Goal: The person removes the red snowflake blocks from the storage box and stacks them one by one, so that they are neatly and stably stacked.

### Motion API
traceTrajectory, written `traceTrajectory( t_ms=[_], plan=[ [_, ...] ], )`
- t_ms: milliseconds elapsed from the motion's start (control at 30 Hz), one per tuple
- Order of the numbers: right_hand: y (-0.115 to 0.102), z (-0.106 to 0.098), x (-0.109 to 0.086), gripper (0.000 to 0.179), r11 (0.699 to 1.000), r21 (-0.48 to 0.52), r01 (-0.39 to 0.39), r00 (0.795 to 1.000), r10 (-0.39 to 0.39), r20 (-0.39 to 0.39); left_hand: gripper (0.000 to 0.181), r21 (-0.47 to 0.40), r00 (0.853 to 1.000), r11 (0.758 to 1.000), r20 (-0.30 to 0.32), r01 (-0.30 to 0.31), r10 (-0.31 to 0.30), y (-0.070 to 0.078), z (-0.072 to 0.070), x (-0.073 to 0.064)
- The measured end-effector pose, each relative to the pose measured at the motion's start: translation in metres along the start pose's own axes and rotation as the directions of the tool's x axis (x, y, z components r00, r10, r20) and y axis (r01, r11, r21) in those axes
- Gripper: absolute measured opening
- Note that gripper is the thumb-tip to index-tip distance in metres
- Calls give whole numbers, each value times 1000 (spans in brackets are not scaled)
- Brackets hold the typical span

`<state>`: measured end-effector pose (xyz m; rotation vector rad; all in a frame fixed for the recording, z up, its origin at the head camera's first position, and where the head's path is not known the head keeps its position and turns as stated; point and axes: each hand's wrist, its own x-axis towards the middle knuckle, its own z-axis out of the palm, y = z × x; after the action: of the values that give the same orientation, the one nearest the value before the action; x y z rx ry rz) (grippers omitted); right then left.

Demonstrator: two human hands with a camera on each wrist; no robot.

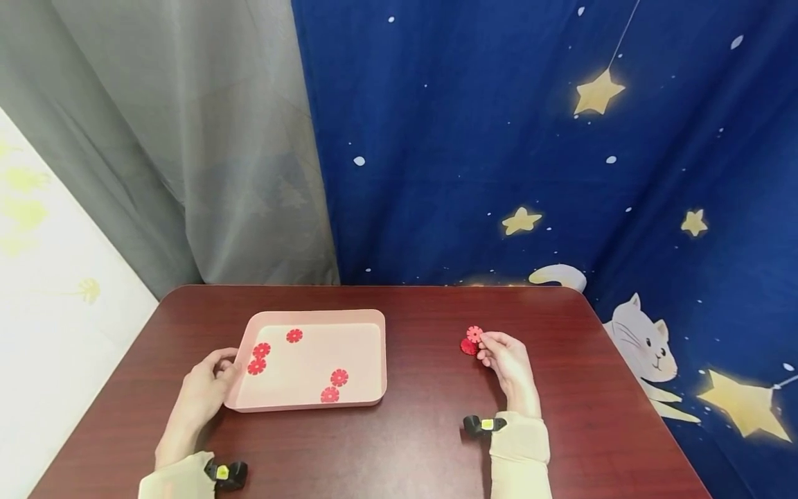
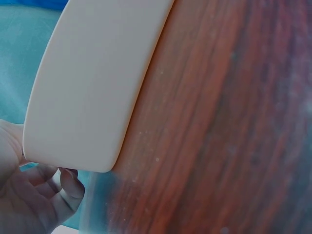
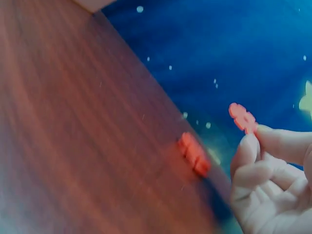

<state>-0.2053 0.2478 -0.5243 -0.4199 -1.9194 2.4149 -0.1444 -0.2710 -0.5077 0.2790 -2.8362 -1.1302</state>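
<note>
Head view: right fingers (image 1: 499, 339) pinch a disc (image 1: 474, 334); the tray (image 1: 299, 367) lies leftward, well apart, against the left hand (image 1: 202, 388), whose grip cannot be confirmed.

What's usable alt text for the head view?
A person's right hand pinches a red notched disc over a brown table, by at least one more disc. The left hand holds the left edge of a pink tray containing five red discs.
</note>
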Motion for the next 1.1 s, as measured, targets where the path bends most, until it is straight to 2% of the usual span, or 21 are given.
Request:
traceTrajectory(
  t_ms=[167,567,800,1100],
  plan=[
    [7,-6,2,8,999,-2,-37,998,37,-46,35,1,1000,1000,-2,4,-4,0,0,0],
    [4,-2,3,15,985,-148,-83,996,80,-26,37,9,1000,1000,-7,-6,6,0,0,-1],
    [4,-2,6,19,979,-175,-109,994,105,-30,35,13,1000,1000,-17,-12,12,-1,2,0],
    [5,-1,6,14,970,-211,-117,993,110,-46,35,17,999,1000,-23,-24,24,0,0,0]
  ],
)
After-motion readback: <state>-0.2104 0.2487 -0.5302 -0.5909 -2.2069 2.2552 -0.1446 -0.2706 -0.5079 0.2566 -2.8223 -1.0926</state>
